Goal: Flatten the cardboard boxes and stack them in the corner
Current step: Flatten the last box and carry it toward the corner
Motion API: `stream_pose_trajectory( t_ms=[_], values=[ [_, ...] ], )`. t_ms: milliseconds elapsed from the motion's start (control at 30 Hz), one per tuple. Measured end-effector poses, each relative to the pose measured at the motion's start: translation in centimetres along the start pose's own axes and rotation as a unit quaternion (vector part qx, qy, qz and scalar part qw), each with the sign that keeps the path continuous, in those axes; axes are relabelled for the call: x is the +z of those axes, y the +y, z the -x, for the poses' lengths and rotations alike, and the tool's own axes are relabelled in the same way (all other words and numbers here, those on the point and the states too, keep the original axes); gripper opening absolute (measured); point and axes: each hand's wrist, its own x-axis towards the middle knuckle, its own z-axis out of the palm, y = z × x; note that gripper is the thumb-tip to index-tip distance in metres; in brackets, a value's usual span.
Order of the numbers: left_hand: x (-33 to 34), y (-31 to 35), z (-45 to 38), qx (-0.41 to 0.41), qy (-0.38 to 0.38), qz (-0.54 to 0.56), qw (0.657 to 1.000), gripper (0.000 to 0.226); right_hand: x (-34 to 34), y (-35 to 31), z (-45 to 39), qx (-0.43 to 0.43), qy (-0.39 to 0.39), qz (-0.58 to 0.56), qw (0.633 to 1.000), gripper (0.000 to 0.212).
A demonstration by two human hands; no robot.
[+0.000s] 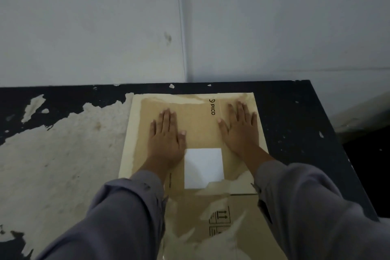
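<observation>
A flattened cardboard box (200, 124), torn, PICO-printed and bearing a white label (203, 168), lies on the worn black table (295, 124) near the wall corner (185, 48). Left hand (166, 139) and right hand (240, 131) press it, fingers straight. Flattening looks done; whether other boxes remain cannot be told.

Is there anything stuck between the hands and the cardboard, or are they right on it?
Nothing visible is in between. The left hand and the right hand lie flat, fingers straight, directly on the flattened cardboard box. The white label sits between the wrists, not under either palm.
</observation>
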Motion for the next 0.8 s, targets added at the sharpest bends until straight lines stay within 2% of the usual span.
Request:
stream_pose_trajectory(
  t_ms=[133,333,467,567,667,800],
  values=[
    [0.5,-0.2,5.5,0.064,-0.026,-0.017,0.997,0.075,0.2,0.3,6.3,-0.001,-0.012,-0.021,1.0,0.08],
    [1.1,-1.5,14.6,0.074,-0.002,-0.007,0.997,0.07,0.8,-0.2,16.4,0.034,0.0,-0.024,0.999,0.077],
    [1.1,-2.3,15.8,0.084,0.013,-0.002,0.996,0.07,1.5,-0.5,19.3,0.049,0.04,-0.029,0.998,0.074],
    [1.0,-2.0,15.5,0.078,0.009,-0.002,0.997,0.071,1.4,-0.4,19.1,0.069,0.037,-0.012,0.997,0.073],
    [1.0,-2.9,16.7,0.041,-0.006,-0.023,0.999,0.072,1.4,0.0,21.1,0.107,0.012,0.005,0.994,0.07],
    [0.3,-4.0,20.5,-0.11,-0.014,-0.009,0.994,0.081,0.7,0.1,25.6,0.188,0.023,0.03,0.981,0.074]
  ],
)
